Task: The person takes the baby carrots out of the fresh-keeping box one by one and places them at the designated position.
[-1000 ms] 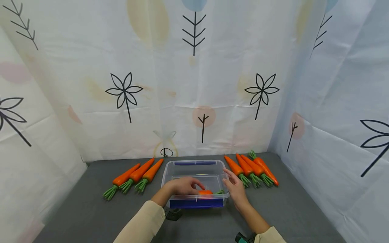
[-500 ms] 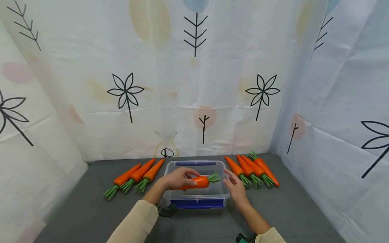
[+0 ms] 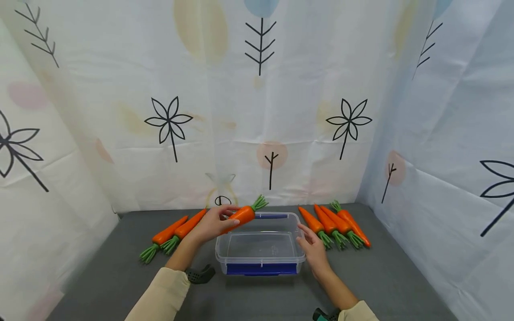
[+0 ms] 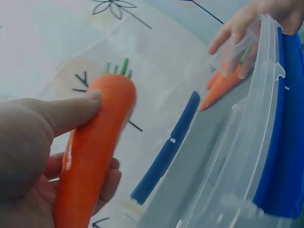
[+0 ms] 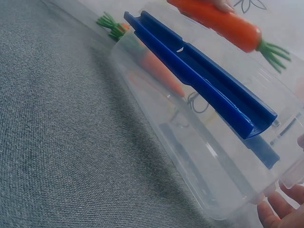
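My left hand (image 3: 217, 221) pinches an orange carrot (image 3: 243, 216) with green stem ends between thumb and fingers. It holds the carrot tilted above the left back rim of a clear plastic box (image 3: 261, 259) with blue clips. The left wrist view shows the thumb (image 4: 71, 111) on the carrot's near side and fingers behind it. My right hand (image 3: 315, 252) rests at the box's right wall, its loosely extended fingers touching it. In the right wrist view, these fingers (image 5: 280, 206) show at the box's corner.
More carrots (image 3: 170, 232) lie on the grey tabletop (image 3: 120, 276) left of the box, one partly behind my left hand. Several carrots (image 3: 336, 223) lie to its right, one turned the opposite way. A patterned white curtain (image 3: 257, 111) stands behind and at both sides.
My left hand has lifted the carrot out of the box and carried it up and left. My right hand stays at the box's right side.
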